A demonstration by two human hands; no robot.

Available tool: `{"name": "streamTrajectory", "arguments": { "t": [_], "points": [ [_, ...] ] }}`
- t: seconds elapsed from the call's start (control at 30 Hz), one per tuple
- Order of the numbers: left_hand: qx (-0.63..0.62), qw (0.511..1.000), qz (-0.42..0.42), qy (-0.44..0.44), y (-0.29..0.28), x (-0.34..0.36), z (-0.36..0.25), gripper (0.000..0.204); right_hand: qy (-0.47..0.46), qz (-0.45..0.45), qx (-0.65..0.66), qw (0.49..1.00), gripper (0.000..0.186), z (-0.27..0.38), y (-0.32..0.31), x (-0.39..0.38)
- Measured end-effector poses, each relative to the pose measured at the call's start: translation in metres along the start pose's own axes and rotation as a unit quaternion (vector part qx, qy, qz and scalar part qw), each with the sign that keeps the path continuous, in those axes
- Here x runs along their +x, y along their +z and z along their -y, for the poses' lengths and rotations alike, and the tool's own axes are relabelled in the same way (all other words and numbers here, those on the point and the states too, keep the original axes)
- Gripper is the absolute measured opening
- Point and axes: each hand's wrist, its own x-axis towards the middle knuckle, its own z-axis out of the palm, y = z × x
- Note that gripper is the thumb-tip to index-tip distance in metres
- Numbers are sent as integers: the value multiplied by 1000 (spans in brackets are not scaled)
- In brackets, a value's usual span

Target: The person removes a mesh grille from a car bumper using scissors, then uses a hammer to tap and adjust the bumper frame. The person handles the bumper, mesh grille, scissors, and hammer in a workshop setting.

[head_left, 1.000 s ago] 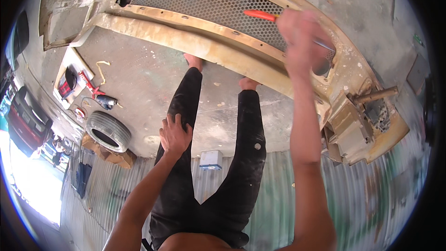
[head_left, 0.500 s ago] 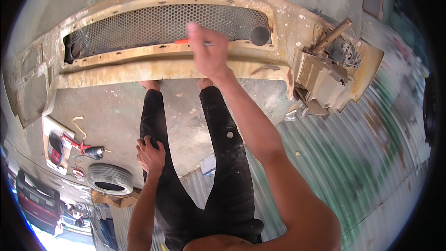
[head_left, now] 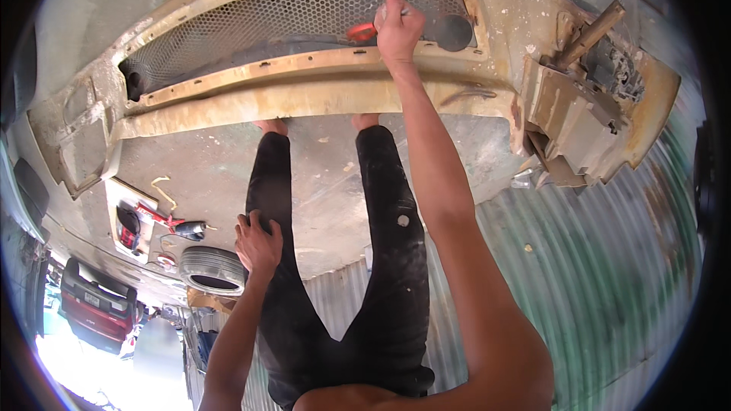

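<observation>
A large, worn beige car bumper (head_left: pixel 266 106) lies across the floor in front of me. Dark honeycomb mesh (head_left: pixel 304 15) fills its long opening, with a round dark disc (head_left: pixel 454 33) at the right end. My right hand (head_left: pixel 400 30) is closed over the mesh, thumb pointing away from me. It grips a red tool (head_left: pixel 362 32) whose red part sticks out to the left; blur and fingers hide its exact kind. My left hand (head_left: pixel 259 246) rests on my left leg in black trousers (head_left: pixel 270 205), fingers bent and spread, with nothing in it.
A wooden bar (head_left: pixel 594 34) juts from the bumper's broken right end. To the left lie a power tool (head_left: pixel 190 230), a white board (head_left: pixel 122 198) and a tyre (head_left: pixel 213 268). Corrugated sheet metal (head_left: pixel 563 281) spreads at right. A dark red vehicle (head_left: pixel 99 304) stands at lower left.
My right hand has moved away from me and to the right, carrying the red tool over the mesh. The view has shifted; my left hand remains on my leg.
</observation>
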Motion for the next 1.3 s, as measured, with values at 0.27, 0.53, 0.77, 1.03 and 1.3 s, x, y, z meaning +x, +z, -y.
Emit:
{"name": "streamTrajectory", "arguments": {
  "t": [0.27,0.53,0.77,1.03,1.3],
  "points": [
    [24,1000,-11,-13,6,-1,-3,36,8,-168,252,953,50,76,-115,46],
    [52,999,-7,-5,6,-2,-14,36,298,-276,203,891,51,-5,-193,-3],
    [63,998,-3,-4,7,-3,-16,36,276,-338,148,887,48,-26,-215,-49],
    [72,997,-5,-6,16,-5,-14,36,361,-234,106,896,31,-22,-228,-17],
    [88,996,4,-14,15,-3,-18,38,517,36,-24,855,19,-88,-241,-33]
  ]
}}
